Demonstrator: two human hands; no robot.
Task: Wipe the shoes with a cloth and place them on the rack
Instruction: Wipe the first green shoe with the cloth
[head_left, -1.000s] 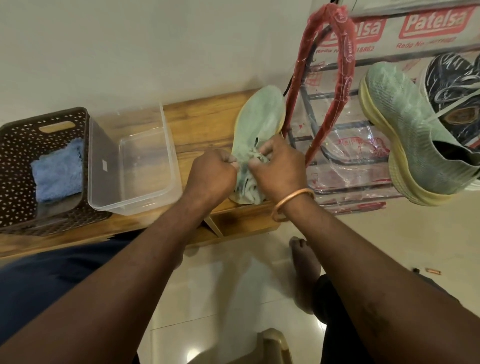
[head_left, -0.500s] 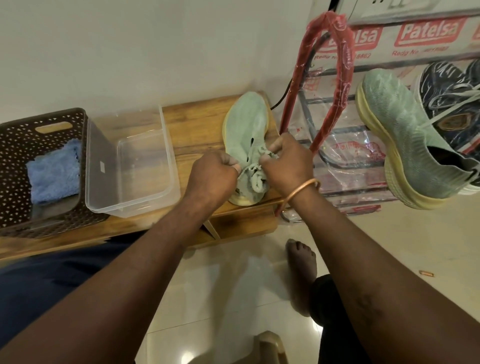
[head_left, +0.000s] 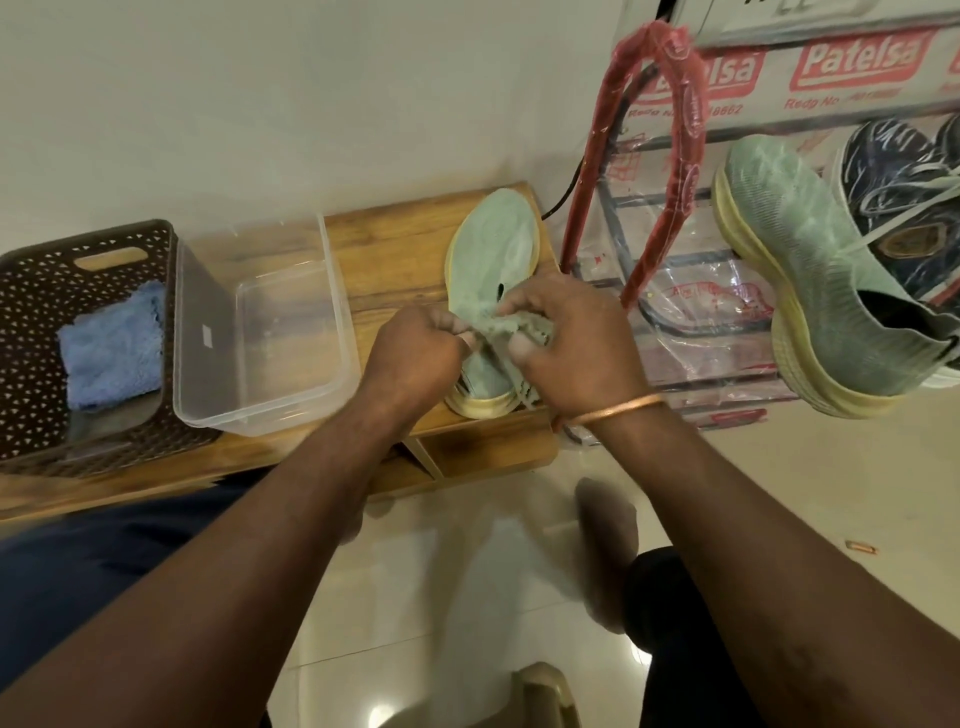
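A pale green shoe (head_left: 493, 244) with a yellow sole lies on the wooden bench (head_left: 395, 244), toe pointing at the wall. My left hand (head_left: 415, 353) and my right hand (head_left: 571, 343) are over its heel half. Each pinches one end of a pale green cloth (head_left: 519, 326) stretched between them, and part of it hangs down under my right palm. The matching green shoe (head_left: 810, 280) rests on the metal shoe rack (head_left: 670, 202) at the right. The hands hide the opening of the bench shoe.
A dark patterned shoe (head_left: 904, 208) sits beside the green one on the rack. A red wrapped loop (head_left: 685, 119) stands at the rack's left end. On the bench's left are a clear plastic container (head_left: 260, 410) and a brown basket (head_left: 31, 322) holding a blue cloth (head_left: 111, 343).
The shoe has turned to lie straighter on the bench. My hands have drawn slightly apart, stretching the green cloth between them.
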